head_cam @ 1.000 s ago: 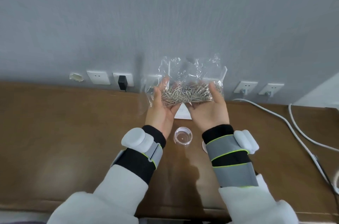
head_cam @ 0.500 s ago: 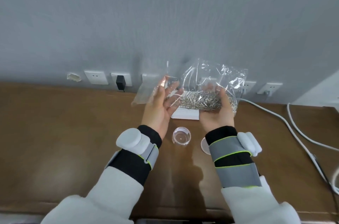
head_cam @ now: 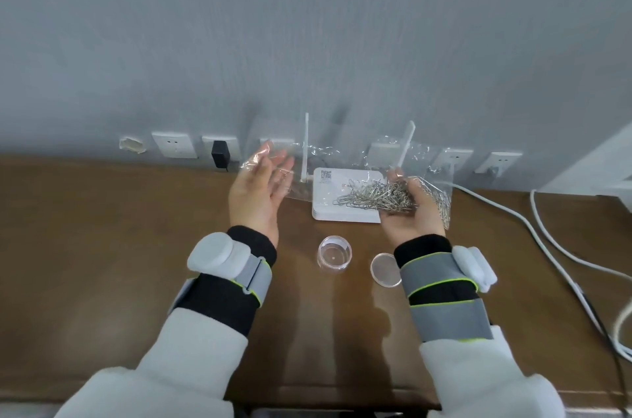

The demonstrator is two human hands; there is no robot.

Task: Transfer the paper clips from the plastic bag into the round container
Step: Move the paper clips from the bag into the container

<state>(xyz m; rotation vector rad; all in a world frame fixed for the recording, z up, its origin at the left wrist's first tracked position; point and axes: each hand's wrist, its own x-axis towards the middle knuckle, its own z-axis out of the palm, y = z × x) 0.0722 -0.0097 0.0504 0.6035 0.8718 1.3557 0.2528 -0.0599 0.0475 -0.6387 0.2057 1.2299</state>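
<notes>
"Clear plastic bag (head_cam: 434, 174), where is it?"

"Stretched between my hands. Left hand (head_cam: 258, 192): fingers straight beneath it. Right hand (head_cam: 412, 217): fingers seemingly curled round the paper clips (head_cam: 379, 198) end. Round container (head_cam: 334, 256) stands between my wrists."

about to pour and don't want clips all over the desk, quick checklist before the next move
1. Round container upright, lid off: ok.
2. Lid lying apart from the container: ok.
3. Paper clips bunched together: ok, cupped in the right hand.
4. Plastic bag mouth open: cannot tell.
5. Clips over the container: not ok, they look up and right of it.
6. Left hand gripping the bag: cannot tell, fingers nearly straight with film at the fingertips.
</notes>
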